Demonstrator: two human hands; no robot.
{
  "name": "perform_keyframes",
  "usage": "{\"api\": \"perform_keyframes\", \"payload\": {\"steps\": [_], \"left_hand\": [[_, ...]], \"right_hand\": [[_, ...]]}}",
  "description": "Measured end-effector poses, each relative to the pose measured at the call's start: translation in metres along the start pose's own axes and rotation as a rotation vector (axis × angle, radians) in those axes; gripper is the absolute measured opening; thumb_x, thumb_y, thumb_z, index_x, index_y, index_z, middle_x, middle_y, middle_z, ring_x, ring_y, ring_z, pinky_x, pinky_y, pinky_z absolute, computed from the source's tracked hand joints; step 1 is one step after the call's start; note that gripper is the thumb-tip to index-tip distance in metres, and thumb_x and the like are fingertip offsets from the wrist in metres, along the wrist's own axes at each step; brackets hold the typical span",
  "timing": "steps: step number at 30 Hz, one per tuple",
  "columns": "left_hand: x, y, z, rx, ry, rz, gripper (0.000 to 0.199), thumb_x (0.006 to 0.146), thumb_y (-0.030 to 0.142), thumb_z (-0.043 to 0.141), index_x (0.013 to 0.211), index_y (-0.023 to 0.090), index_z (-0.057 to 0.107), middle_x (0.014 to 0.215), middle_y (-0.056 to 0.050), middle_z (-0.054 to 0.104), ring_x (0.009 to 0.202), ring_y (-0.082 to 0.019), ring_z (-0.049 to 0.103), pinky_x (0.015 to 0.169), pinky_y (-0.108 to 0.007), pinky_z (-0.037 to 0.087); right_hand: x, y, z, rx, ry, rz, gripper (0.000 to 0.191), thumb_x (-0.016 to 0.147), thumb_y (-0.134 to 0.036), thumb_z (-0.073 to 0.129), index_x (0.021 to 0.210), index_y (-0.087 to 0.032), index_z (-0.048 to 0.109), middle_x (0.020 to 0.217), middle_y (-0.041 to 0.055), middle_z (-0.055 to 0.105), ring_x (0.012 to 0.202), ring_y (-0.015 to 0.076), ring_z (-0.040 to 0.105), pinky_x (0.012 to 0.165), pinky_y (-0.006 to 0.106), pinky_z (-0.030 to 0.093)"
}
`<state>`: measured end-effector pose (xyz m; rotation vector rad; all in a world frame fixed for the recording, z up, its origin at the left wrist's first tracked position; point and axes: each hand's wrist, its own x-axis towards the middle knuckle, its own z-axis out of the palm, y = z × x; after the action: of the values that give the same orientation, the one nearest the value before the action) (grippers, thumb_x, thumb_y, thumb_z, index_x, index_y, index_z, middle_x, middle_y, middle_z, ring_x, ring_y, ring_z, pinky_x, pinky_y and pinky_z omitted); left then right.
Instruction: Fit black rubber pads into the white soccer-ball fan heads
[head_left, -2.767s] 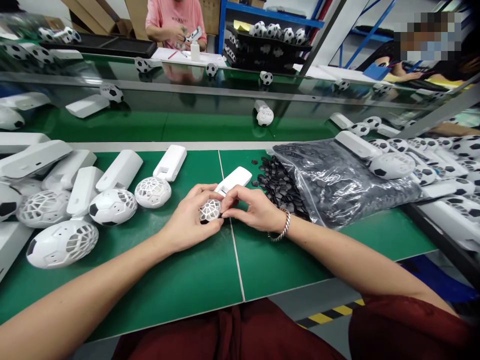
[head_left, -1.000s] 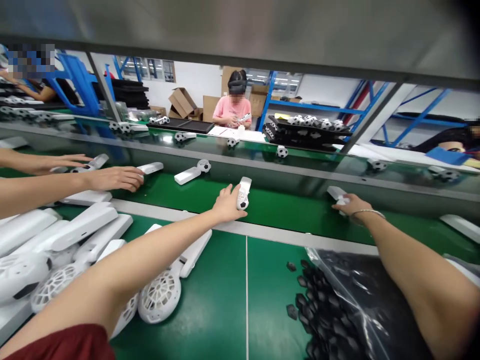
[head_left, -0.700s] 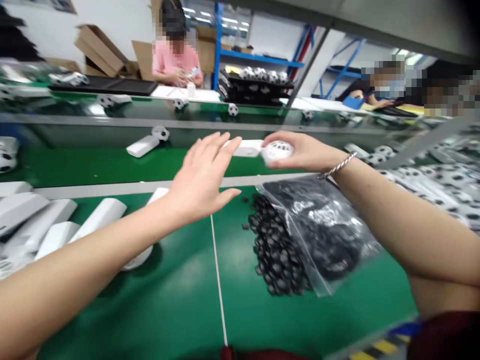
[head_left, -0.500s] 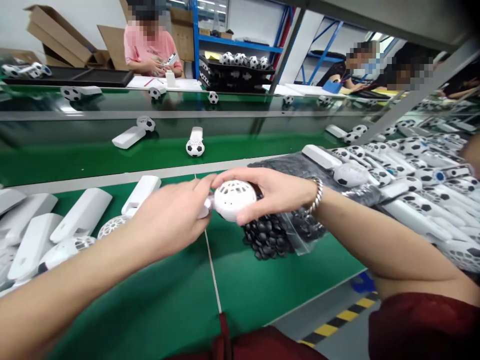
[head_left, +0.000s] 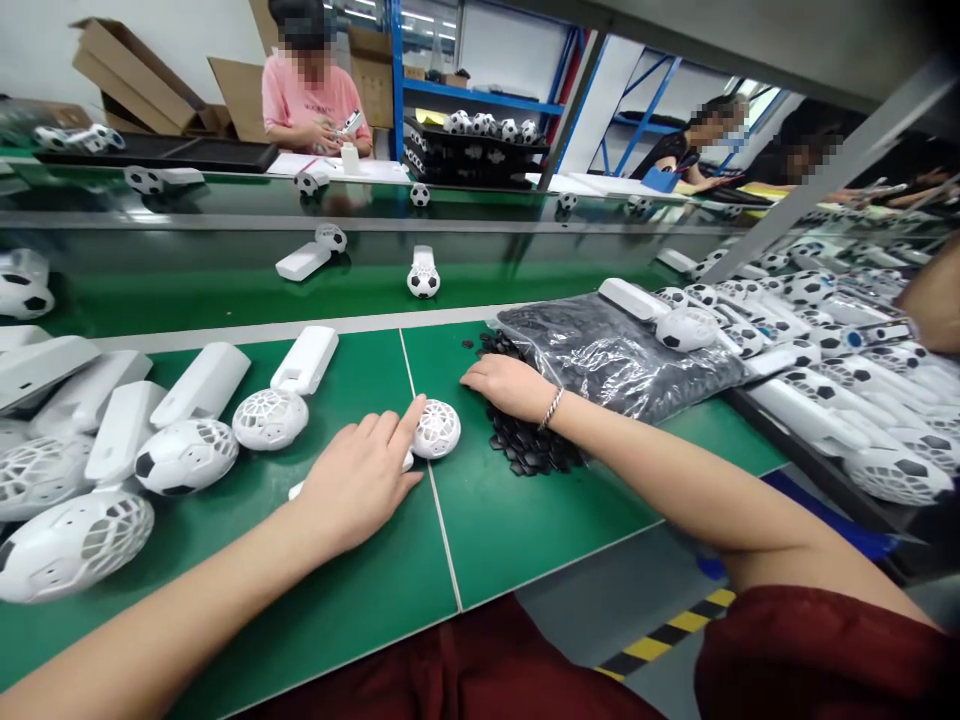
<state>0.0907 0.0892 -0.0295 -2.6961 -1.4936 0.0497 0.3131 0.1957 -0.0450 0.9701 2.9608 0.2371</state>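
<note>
Left hand (head_left: pixel 361 475) lies palm down over a white gadget with a round, latticed head (head_left: pixel 439 432). Gadget rests on the green table (head_left: pixel 375 625), across the pale seam. Head shows beyond the index finger; handle (head_left: pixel 296 491) mostly hidden under the palm. Fingers fairly straight, close together, thumb apart. Whether they grip or merely steady the handle: cannot tell.

Right hand (head_left: pixel 511 388) at the near-left part of a heap of black chips (head_left: pixel 536 455), fingers bunched and pointing left. Underside hidden, so cannot tell whether a chip is pinched.

Risks, as I judge them. Head is rounded; if the left hand only steadies the handle, a sideways push could rock or turn it. Chips overlap and look alike: fingers could take two, or one wrong way up. A sweep of the wrist could scatter the heap towards the near edge. Bracelet (head_left: pixel 551 409) sits close by the clear bag (head_left: pixel 615 350); it could catch the plastic and drag it. That might unsettle the white gadget lying on the bag (head_left: pixel 686 330). Left forearm passes near the parked gadgets (head_left: pixel 187 457); a careless elbow could knock them.
</note>
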Motion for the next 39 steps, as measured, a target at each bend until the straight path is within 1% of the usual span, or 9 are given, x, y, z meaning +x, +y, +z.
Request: {"api": "perform_keyframes", "payload": {"steps": [6, 8, 12, 14, 20, 26, 31, 35, 39], "left_hand": [[-0.002, 0.000, 0.006, -0.031, -0.004, 0.001, 0.065, 0.086, 0.038, 0.041, 0.139, 0.009, 0.017, 0.103, -0.013, 0.056, 0.090, -0.027, 0.051, 0.079, -0.037, 0.042], [-0.002, -0.002, 0.004, -0.082, -0.021, -0.040, 0.064, 0.086, 0.037, 0.039, 0.140, 0.011, 0.015, 0.104, -0.013, 0.055, 0.092, -0.027, 0.052, 0.079, -0.037, 0.042], [0.003, -0.006, -0.002, -0.200, -0.032, -0.135, 0.072, 0.079, 0.035, 0.050, 0.140, 0.015, 0.017, 0.111, -0.012, 0.051, 0.099, -0.029, 0.051, 0.082, -0.039, 0.042], [0.008, -0.010, -0.005, -0.304, -0.012, -0.131, 0.079, 0.073, 0.037, 0.056, 0.140, 0.020, 0.018, 0.119, -0.011, 0.046, 0.106, -0.029, 0.048, 0.086, -0.038, 0.042], [0.022, -0.014, -0.001, -0.551, -0.036, -0.142, 0.073, 0.071, 0.043, 0.057, 0.136, 0.023, 0.029, 0.126, -0.008, 0.044, 0.107, -0.027, 0.051, 0.084, -0.035, 0.044], [0.021, -0.012, 0.003, -0.578, 0.027, -0.161, 0.070, 0.070, 0.053, 0.056, 0.131, 0.023, 0.037, 0.123, -0.007, 0.049, 0.105, -0.027, 0.053, 0.085, -0.036, 0.043], [0.022, -0.014, 0.003, -0.590, 0.037, -0.147, 0.065, 0.072, 0.049, 0.055, 0.130, 0.023, 0.039, 0.121, -0.007, 0.051, 0.104, -0.026, 0.053, 0.087, -0.037, 0.042], [0.021, -0.015, 0.003, -0.595, 0.025, -0.132, 0.062, 0.075, 0.047, 0.052, 0.131, 0.025, 0.037, 0.121, -0.006, 0.050, 0.101, -0.025, 0.054, 0.085, -0.036, 0.042], [0.021, -0.012, 0.002, -0.582, 0.017, -0.136, 0.060, 0.076, 0.048, 0.050, 0.131, 0.025, 0.038, 0.116, -0.005, 0.051, 0.096, -0.025, 0.056, 0.080, -0.034, 0.044]], "right_hand": [[0.001, 0.001, -0.003, 0.115, 0.034, 0.137, 0.028, 0.084, -0.004, 0.043, 0.108, -0.009, 0.058, 0.096, 0.0134, 0.062, 0.091, 0.0198, 0.057, 0.081, 0.034, 0.046], [-0.003, -0.005, -0.009, 0.270, 0.134, 0.199, 0.027, 0.083, -0.005, 0.046, 0.106, -0.010, 0.059, 0.097, 0.0120, 0.063, 0.090, 0.0189, 0.058, 0.082, 0.034, 0.047], [-0.019, -0.033, -0.024, 0.722, 0.393, 0.258, 0.009, 0.080, -0.015, 0.057, 0.085, -0.017, 0.064, 0.096, 0.0051, 0.065, 0.089, 0.0156, 0.061, 0.082, 0.031, 0.049], [-0.026, -0.049, -0.028, 0.916, 0.443, 0.250, 0.004, 0.078, -0.018, 0.060, 0.079, -0.019, 0.064, 0.092, 0.0030, 0.066, 0.086, 0.0143, 0.062, 0.078, 0.030, 0.050], [-0.028, -0.075, -0.020, 0.995, 0.463, 0.234, 0.004, 0.070, -0.024, 0.070, 0.073, -0.022, 0.069, 0.078, 0.0005, 0.063, 0.079, 0.0141, 0.058, 0.078, 0.031, 0.047], [-0.021, -0.079, -0.008, 0.981, 0.492, 0.215, 0.004, 0.076, -0.022, 0.064, 0.077, -0.023, 0.068, 0.078, 0.0002, 0.065, 0.078, 0.0137, 0.059, 0.077, 0.031, 0.046], [-0.018, -0.080, -0.002, 0.989, 0.549, 0.236, 0.013, 0.075, -0.030, 0.065, 0.068, -0.019, 0.060, 0.072, 0.0008, 0.059, 0.074, 0.0140, 0.055, 0.072, 0.031, 0.046], [-0.016, -0.078, 0.000, 1.010, 0.549, 0.335, 0.027, 0.067, -0.032, 0.072, 0.083, -0.020, 0.056, 0.095, 0.0049, 0.054, 0.093, 0.0174, 0.052, 0.075, 0.031, 0.047], [-0.016, -0.079, 0.001, 1.189, 0.408, 0.376, 0.046, 0.068, -0.030, 0.071, 0.106, -0.021, 0.047, 0.112, 0.0071, 0.052, 0.104, 0.0195, 0.051, 0.075, 0.031, 0.049]]}}
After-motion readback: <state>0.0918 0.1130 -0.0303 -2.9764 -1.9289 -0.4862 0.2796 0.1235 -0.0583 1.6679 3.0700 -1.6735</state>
